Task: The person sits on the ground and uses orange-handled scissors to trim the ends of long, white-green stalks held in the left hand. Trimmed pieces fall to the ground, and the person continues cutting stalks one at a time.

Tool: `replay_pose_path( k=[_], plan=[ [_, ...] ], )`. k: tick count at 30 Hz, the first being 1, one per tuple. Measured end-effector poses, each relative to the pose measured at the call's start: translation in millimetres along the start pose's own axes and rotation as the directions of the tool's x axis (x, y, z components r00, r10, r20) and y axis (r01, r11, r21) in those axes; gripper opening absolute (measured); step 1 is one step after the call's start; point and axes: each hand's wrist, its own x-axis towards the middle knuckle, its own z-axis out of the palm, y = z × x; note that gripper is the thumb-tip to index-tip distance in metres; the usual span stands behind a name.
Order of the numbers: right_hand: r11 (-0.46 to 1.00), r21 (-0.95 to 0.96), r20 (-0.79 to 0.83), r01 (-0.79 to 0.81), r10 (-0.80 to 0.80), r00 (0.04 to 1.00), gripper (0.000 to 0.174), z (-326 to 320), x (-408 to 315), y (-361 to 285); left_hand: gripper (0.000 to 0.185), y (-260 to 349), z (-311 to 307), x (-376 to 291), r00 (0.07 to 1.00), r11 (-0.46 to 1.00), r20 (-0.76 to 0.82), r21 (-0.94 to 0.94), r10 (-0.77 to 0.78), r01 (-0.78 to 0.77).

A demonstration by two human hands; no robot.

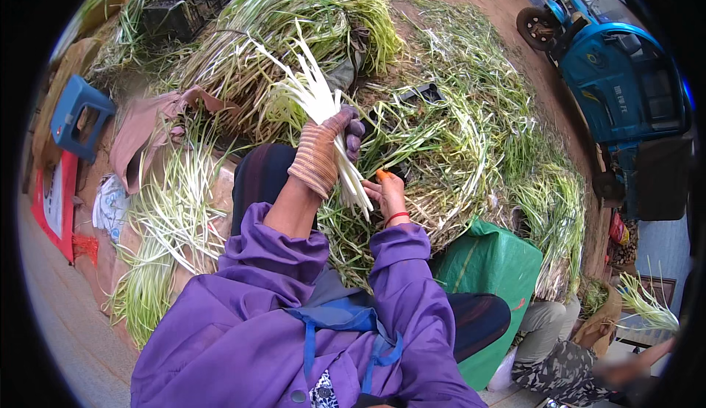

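My left hand [325,146], in a knitted glove with purple-coated fingers, is closed around a bunch of pale leafy stalks [314,96]. The white stalks spread out above the fist and their other ends point down to the right. My bare right hand [390,194] is beside those lower ends, with something orange on or at a fingertip; whether it grips a stalk I cannot tell. Under and right of the hands lies a heap of green and white stalks [463,159]. Loose pale stalks [165,226] lie to the left on a light sheet.
A large bundle of stalks [265,38] and a black plastic crate [187,5] lie ahead. A blue plastic stool [83,115] is at left. A green woven sack [485,264] lies by my right knee. At lower right a co-worker [573,364] holds stalks; a blue three-wheeler [612,82] stands beyond.
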Motion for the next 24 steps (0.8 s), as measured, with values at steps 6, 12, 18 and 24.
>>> replay_pose_path(
  k=[6, 12, 18, 24],
  plan=[
    [0.992, -0.126, -0.048, 0.013, -0.019, 0.999, 0.024, 5, 7, -3, 0.015, -5, 0, 0, 0.999, 0.999, 0.042, 0.047, 0.02, -0.022],
    [0.922, -0.294, 0.066, 0.252, -0.244, 0.968, 0.02, -14, -43, -60, 0.018, -6, -1, -2, 0.996, 0.996, 0.08, 0.083, 0.027, -0.034],
    [0.891, -0.196, 0.201, 0.41, -0.373, 0.906, 0.02, -89, -129, -142, 0.015, -10, 3, -4, 0.993, 0.996, 0.121, 0.082, 0.011, -0.021],
    [0.693, -0.696, -0.038, 0.189, -0.298, 0.954, 0.02, -136, -121, -107, 0.02, -22, 4, -10, 0.974, 0.995, 0.222, 0.098, -0.037, 0.016]
  ],
)
